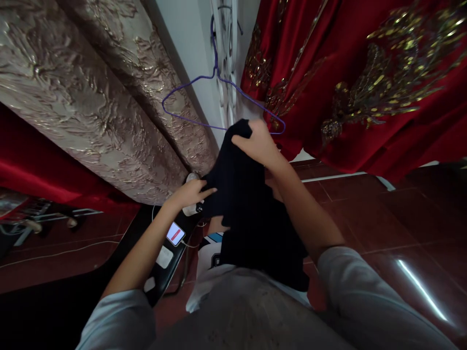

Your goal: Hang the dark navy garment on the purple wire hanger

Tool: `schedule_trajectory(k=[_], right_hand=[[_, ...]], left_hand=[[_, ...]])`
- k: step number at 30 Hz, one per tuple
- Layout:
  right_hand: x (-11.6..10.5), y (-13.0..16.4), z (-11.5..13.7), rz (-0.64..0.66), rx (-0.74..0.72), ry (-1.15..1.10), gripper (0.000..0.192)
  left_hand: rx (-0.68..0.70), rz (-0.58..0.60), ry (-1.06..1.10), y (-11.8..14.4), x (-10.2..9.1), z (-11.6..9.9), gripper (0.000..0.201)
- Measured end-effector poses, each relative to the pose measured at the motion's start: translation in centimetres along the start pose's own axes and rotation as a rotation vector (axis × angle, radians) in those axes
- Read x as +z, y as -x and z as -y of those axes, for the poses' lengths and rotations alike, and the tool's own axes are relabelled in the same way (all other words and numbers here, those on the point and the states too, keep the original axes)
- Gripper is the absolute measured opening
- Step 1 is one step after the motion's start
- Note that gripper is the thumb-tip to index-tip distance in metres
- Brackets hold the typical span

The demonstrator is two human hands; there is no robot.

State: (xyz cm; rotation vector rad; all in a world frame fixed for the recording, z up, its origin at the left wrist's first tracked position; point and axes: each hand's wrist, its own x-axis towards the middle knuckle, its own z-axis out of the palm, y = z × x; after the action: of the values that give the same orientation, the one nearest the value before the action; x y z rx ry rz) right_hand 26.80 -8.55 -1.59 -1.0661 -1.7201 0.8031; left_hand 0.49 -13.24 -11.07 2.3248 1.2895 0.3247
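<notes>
Two hands hold one dark cloth (239, 184). The right hand (260, 141) has its grip closed on the top edge. The left hand (191, 193) has its grip on the side edge, lower down. I cannot tell how tight it pinches.

One purple hanger (216, 72) hangs on a white rack (226, 58). The cloth's top is by the hanger's bottom bar, but I cannot tell if they touch.

One lit phone (175, 234) and at least two small white things (165, 257) lie on the black surface (133, 238), which is close by the left arm. Pale bumpy cloth (98, 112) is near on the left. Shiny red cloth (379, 121) with gold beads hangs on the right. Red tile floor (365, 228) spreads wide past the right arm.

The dark cloth is nearly black, soft and creased. It hangs down in front of the person's legs.
</notes>
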Motion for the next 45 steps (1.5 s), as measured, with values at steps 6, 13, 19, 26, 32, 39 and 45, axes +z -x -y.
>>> schedule_trajectory(k=[6, 13, 19, 26, 32, 39, 45], right_hand=[[2.6, -3.4, -6.5, -0.067, -0.159, 0.055, 0.018], [-3.9, -0.2, -5.6, -0.157, -0.146, 0.060, 0.012], [-4.7, 0.8, -3.6, -0.242, -0.060, 0.033, 0.028], [-5.0, 1.5, -3.7, -0.236, -0.091, 0.043, 0.012], [-4.5, 1.2, -4.9, -0.246, -0.082, 0.035, 0.015], [-2.8, 3.1, -3.1, -0.260, -0.126, -0.013, 0.006], [-8.5, 4.0, -1.9, -0.488, -0.344, 0.192, 0.070]], left_hand=[[-0.087, -0.053, -0.102, 2.3, -2.0, 3.4, 0.033], [-0.002, -0.320, -0.013, 2.4, -7.0, 4.4, 0.027], [0.026, -0.647, -0.163, 0.4, -11.6, -0.6, 0.021], [-0.121, -0.347, -0.052, 0.2, -10.3, 3.3, 0.037], [-0.079, -0.437, 0.170, -1.4, -12.3, 3.5, 0.034], [0.246, -0.549, 0.173, -4.8, -13.8, -2.8, 0.042], [0.208, -0.668, -0.106, -5.4, -13.4, -3.8, 0.024]])
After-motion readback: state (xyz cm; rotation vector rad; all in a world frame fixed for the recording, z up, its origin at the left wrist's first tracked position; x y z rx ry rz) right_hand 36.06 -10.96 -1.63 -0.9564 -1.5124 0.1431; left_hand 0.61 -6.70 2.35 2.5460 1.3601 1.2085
